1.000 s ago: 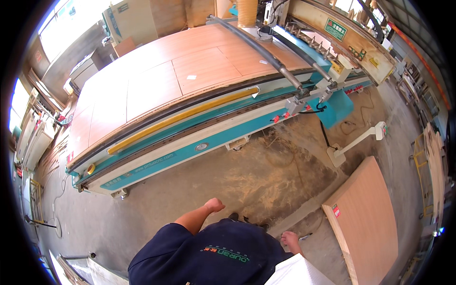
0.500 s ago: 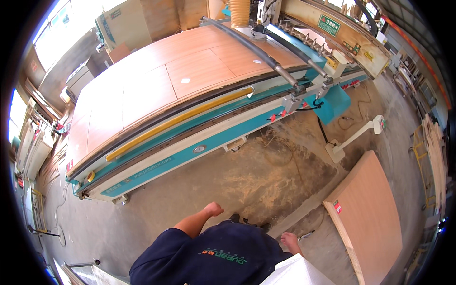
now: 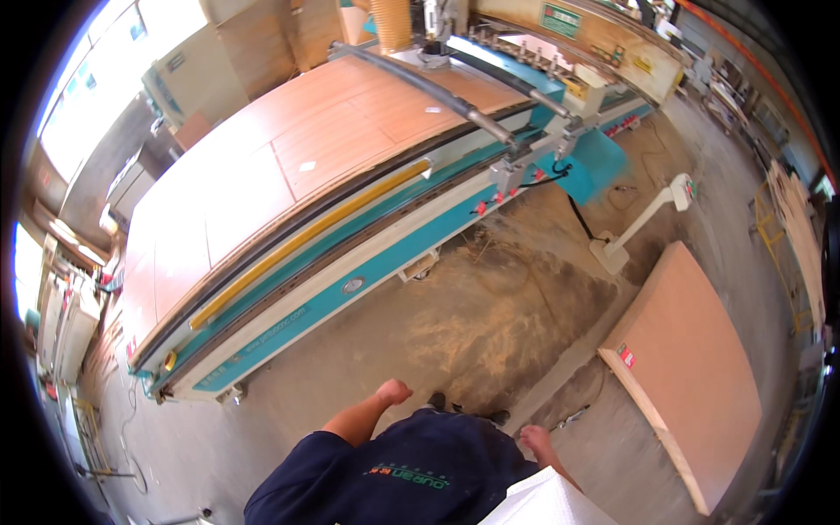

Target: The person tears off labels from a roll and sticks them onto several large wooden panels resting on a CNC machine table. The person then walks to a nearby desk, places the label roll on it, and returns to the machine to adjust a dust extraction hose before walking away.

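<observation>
My left hand (image 3: pixel 395 391) hangs in front of my body with its fingers curled in and nothing visible in it. The long side of a cutting machine (image 3: pixel 352 285) lies ahead of it, well out of touch. My right hand (image 3: pixel 534 435) is low on the other side, its fingers also curled, with no held thing showing. To its right, apart from it, a stack of wood boards (image 3: pixel 691 367) rests low by the floor with a red label on its edge. A white, dimpled sheet-like thing (image 3: pixel 553 503) hides my right upper arm.
Pinkish wood panels (image 3: pixel 236 201), cut by straight seams, cover the machine's bed. A gantry (image 3: pixel 604 52) with a ribbed yellow hose (image 3: pixel 390 24) spans its far end. A white pedestal (image 3: pixel 647 214) stands beyond the boards. Sawdust (image 3: pixel 499 324) lies on the concrete floor.
The view has turned slightly right, so the machine sits further left in the picture. My hands stay low and curled, almost where they were.
</observation>
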The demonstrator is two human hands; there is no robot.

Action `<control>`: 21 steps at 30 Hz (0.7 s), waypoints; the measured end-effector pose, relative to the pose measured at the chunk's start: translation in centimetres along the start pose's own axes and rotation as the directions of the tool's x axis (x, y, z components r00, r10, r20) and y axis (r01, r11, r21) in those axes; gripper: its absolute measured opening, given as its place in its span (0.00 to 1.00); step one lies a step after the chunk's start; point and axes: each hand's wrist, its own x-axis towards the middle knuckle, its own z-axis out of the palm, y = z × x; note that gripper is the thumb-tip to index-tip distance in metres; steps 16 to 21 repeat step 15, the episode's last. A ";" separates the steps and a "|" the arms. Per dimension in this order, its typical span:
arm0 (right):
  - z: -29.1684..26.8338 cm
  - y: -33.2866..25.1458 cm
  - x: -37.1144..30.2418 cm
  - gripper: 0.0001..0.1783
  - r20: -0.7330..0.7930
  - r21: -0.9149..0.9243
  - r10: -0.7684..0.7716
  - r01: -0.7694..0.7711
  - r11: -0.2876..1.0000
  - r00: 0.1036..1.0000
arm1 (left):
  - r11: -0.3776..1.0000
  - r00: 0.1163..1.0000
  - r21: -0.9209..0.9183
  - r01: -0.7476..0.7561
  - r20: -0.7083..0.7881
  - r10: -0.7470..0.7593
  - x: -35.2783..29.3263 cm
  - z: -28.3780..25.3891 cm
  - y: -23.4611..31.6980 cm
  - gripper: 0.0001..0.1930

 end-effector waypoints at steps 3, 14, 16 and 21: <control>-1.0 0.2 0.4 0.07 -0.023 0.032 -0.008 0.009 0.999 1.000 | 0.997 0.998 0.064 -0.044 0.039 0.042 0.9 0.0 1.1 0.22; -10.6 6.9 4.0 0.11 0.015 0.034 -0.027 0.027 0.999 1.000 | 0.977 0.991 0.177 -0.115 -0.045 0.125 7.4 3.2 11.7 0.18; -11.7 9.4 5.2 0.13 0.021 0.080 0.021 -0.023 0.997 1.000 | 0.971 0.994 0.212 -0.110 -0.006 0.113 7.8 3.2 13.7 0.18; -11.7 9.4 5.2 0.13 0.021 0.080 0.021 -0.023 0.997 1.000 | 0.971 0.994 0.212 -0.110 -0.006 0.113 7.8 3.2 13.7 0.18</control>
